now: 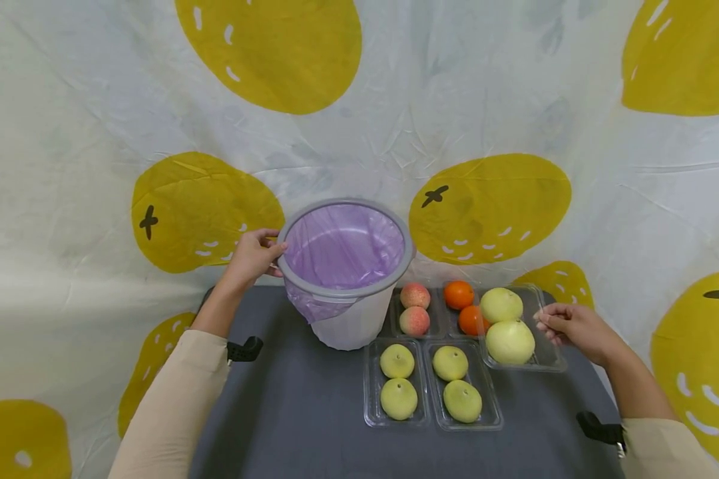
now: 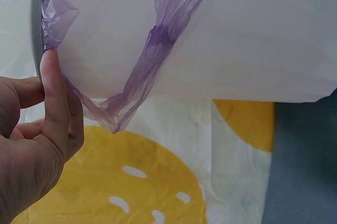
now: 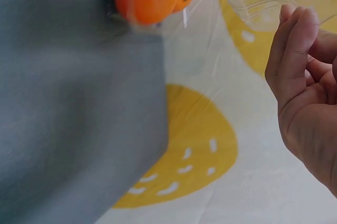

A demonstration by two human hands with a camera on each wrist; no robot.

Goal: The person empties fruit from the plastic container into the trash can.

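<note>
Two hands are at work: our left hand (image 1: 253, 256) grips the tilted bin's (image 1: 359, 319) grey rim (image 1: 343, 291), and our right hand (image 1: 569, 326), fingers loosely curled and empty, hovers beside the pear tray (image 1: 548, 359). The tilted bin could tip over, since only one edge of its base rests on the table (image 1: 299, 399).

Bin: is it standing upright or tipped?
Tipped. The bin leans with its mouth toward the camera, showing the purple liner inside, while the left hand holds its grey rim.
</note>
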